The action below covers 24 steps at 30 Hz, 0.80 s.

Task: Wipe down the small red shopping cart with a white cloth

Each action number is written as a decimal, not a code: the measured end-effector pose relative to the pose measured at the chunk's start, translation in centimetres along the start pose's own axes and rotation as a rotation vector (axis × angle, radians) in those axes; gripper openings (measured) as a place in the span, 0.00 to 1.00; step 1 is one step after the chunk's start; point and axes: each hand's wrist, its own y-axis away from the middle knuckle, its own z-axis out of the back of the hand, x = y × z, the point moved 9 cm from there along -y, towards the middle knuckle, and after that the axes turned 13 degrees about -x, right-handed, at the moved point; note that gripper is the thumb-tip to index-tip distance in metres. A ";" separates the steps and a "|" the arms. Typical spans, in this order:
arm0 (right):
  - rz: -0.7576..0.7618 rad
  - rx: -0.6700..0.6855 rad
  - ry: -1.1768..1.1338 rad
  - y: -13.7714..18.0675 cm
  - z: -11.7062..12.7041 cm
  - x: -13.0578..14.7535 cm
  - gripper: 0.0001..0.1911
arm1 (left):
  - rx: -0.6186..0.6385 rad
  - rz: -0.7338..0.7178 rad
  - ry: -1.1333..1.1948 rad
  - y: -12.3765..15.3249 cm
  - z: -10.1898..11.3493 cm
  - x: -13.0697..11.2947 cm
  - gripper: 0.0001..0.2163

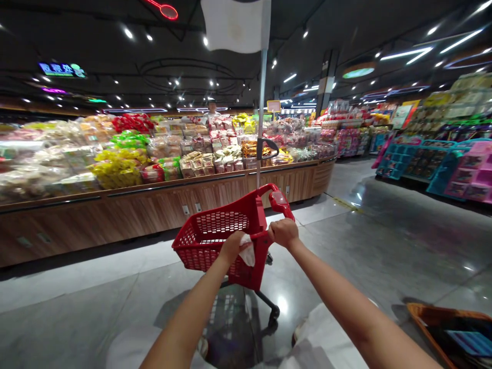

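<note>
A small red shopping cart (215,230) stands at an angle ahead of me, with no goods showing in its mesh basket. My left hand (231,247) is closed on a white cloth (248,251), against the basket's near side by the handle end. Most of its fingers are hidden behind the hand's back. My right hand (284,232) is wrapped around the near end of the red cart handle (280,201). From the cart's handle end rises a thin grey pole (263,92) with a white flag (236,25) at its top.
Behind the cart runs a long wood-panelled display counter (215,197) heaped with packaged food. Blue and pink display racks (438,159) stand at the right. An orange-brown basket (423,315) with dark contents sits at the lower right on the grey floor (346,266).
</note>
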 end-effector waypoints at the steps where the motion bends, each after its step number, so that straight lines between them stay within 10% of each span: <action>1: 0.000 -0.010 -0.004 0.0 0.0 0.0 0.16 | 0.015 0.024 -0.055 0.7 0.8 1.7 0.09; 6: -0.019 -0.069 -0.008 -0.1 -0.2 0.0 0.15 | 0.039 0.114 -0.214 2.3 2.8 5.3 0.07; 16: 0.002 -0.014 -0.027 -0.7 -0.4 -0.1 0.16 | -0.044 -0.104 0.026 -1.8 -1.6 -5.4 0.14; 24: 0.015 0.008 -0.032 -0.8 -1.5 -2.0 0.16 | 0.130 0.073 -0.365 4.0 2.9 6.1 0.08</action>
